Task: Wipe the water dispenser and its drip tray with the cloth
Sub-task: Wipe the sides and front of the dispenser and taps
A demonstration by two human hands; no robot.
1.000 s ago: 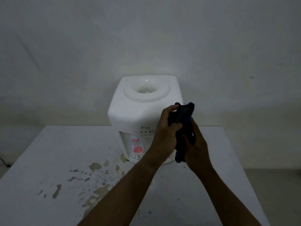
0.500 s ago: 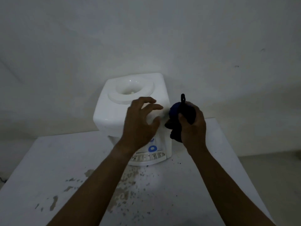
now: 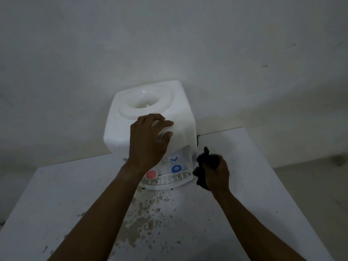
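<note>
Head view, looking down in dim light: a white water dispenser point(image 3: 150, 117) stands at the far edge of a white surface point(image 3: 244, 213), close to a pale wall point(image 3: 169, 38). It is a boxy plastic unit with rounded corners, and its top has a round sunken well point(image 3: 148, 103) ringed by a raised collar. On the front, in a recess under the overhanging top, sit a pink round tap button point(image 3: 151, 174) to the left and a blue round tap button point(image 3: 176, 168) to the right, with a small blue mark above the blue one. Below them the white slotted drip tray point(image 3: 167, 180) juts forward along the dispenser's base. The surface in front of the tray is speckled with brownish, chipped-looking patches point(image 3: 139, 228).

The left hand point(image 3: 148, 142) reaches in from the lower left, forearm stretched diagonally, and lies palm down on the front upper edge of the dispenser, fingers spread and curled over the top, thumb pressed on the front face, holding nothing else. The right hand point(image 3: 216, 171) comes in from the lower right and sits low, just beside the dispenser's right side and the right end of the drip tray. It is clenched around a dark blue cloth point(image 3: 204, 159), bunched in the fist, with folds poking out above and below the fingers. The cloth seems to touch the dispenser's lower right corner, though the gloom makes that contact hard to confirm. A thin dark cord point(image 3: 197, 140) shows behind the dispenser's right side.
</note>
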